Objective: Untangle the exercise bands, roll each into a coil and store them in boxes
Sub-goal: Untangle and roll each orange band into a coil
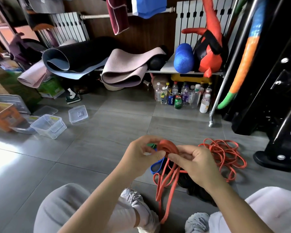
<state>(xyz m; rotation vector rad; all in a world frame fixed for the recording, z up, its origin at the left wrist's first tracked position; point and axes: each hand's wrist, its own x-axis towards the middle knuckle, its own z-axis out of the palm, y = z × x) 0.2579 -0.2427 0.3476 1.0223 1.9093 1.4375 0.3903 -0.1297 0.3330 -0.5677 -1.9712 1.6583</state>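
Resting at the far left of the grey tiled floor, an orange cardboard box sits near an open clear plastic box, and a loose clear lid lies just to the right of it. Further back, rolled exercise mats lie on and under a low shelf.

In the middle, above the person's knees, the left hand holds the left side of an orange band that is partly wound into a flat coil. Its thumb and curled fingers pinch the coil's edge. A scrap of green band shows just behind those fingers. The right hand meets the coil from the other side, thumb and forefinger pressed together on the strap at the coil's lower edge, the other fingers loosely curled. The unwound part of the strap hangs down from the coil in long loops to the floor between the shoes. A blue band lies on the tiles beneath the hands, partly hidden by them.

To the right, a tangled heap of orange bands lies on the floor near the black rack foot. Bottles and cans stand under the shelf behind.
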